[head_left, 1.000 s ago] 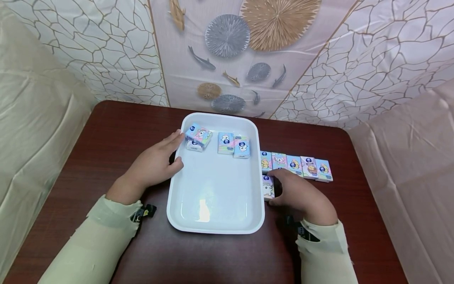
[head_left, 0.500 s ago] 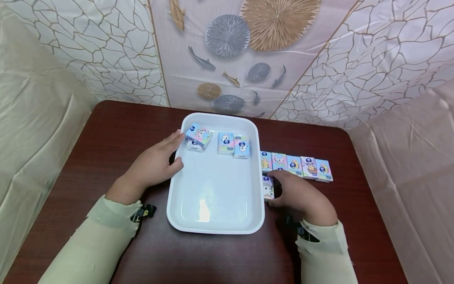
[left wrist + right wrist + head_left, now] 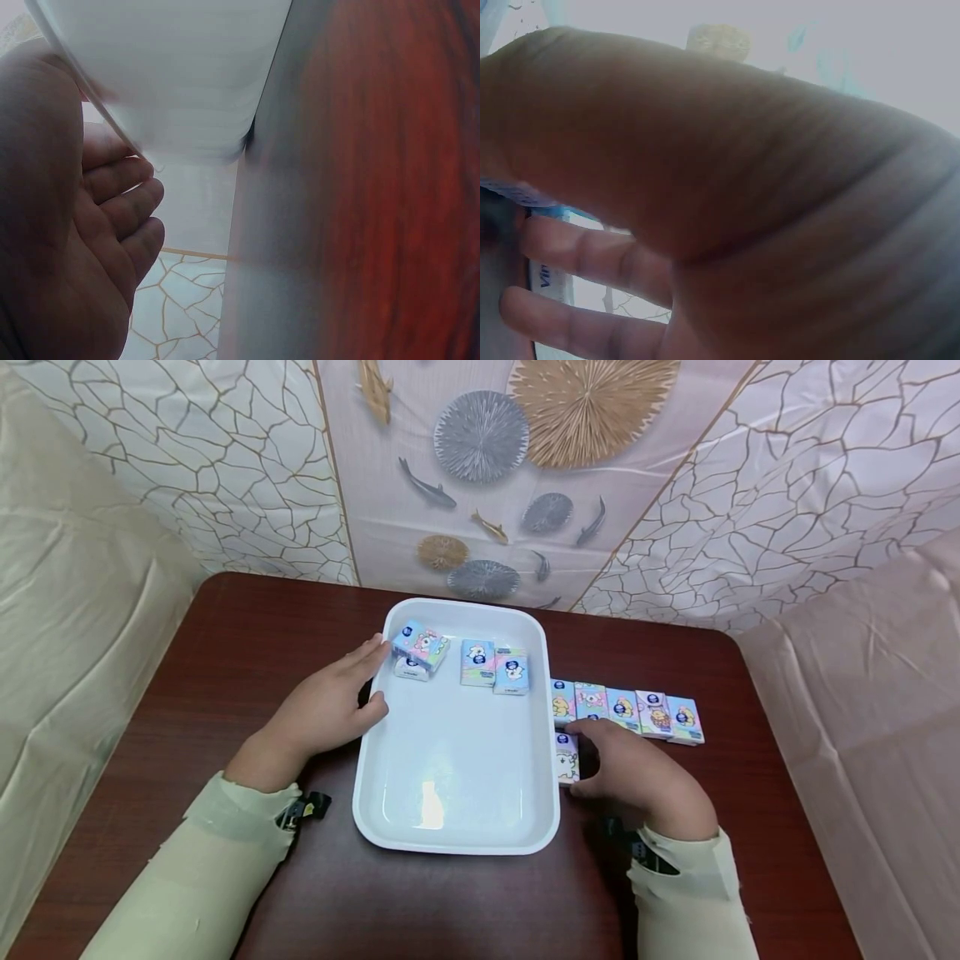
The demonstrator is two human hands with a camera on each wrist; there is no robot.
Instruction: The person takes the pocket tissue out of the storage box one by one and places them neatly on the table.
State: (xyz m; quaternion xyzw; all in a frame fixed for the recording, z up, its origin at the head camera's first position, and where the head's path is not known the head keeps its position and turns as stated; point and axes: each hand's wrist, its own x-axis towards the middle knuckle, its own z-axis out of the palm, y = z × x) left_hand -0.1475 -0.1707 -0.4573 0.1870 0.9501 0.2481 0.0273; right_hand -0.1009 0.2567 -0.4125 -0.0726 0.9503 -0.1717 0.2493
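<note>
Right hand pinching a pack, barely shifted, left hand, tray unmoved

A small, cartoon-printed pack lies pinched in your right hand, beside the white, rectangular tray your left hand touches.

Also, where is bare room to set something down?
Free: inside the white tray, in front of four tissue packs, and tabletop left of the left hand. Crowded: right of the tray, with a five-pack row and the right hand.
</note>
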